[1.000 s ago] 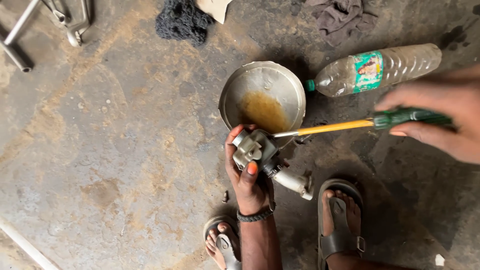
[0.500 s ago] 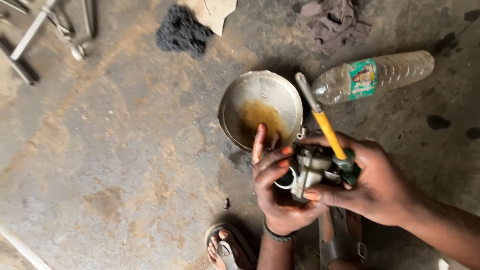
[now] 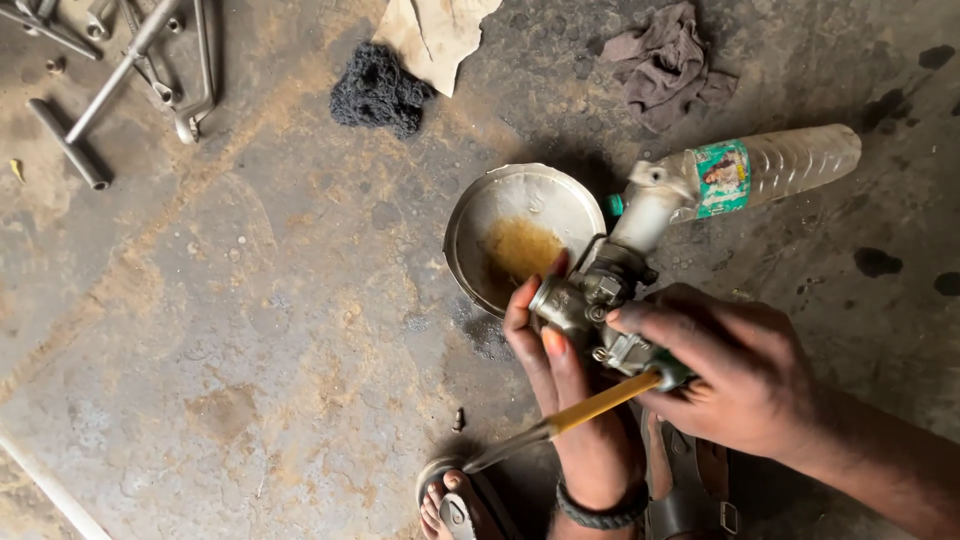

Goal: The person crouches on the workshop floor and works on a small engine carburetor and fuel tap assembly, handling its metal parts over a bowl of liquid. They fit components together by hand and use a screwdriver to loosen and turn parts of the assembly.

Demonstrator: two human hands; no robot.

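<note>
Carburetor [image 3: 600, 305] clamped in my left hand [image 3: 560, 400], right hand [image 3: 740, 375] fingers gripping the screwdriver [image 3: 590, 405] — steady it over the bowl [image 3: 520, 235].

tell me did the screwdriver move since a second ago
Yes. The screwdriver lay pointing across toward the metal bowl; now it sits lower, below the bowl, its tip aimed down-left toward the sandalled foot.
</note>
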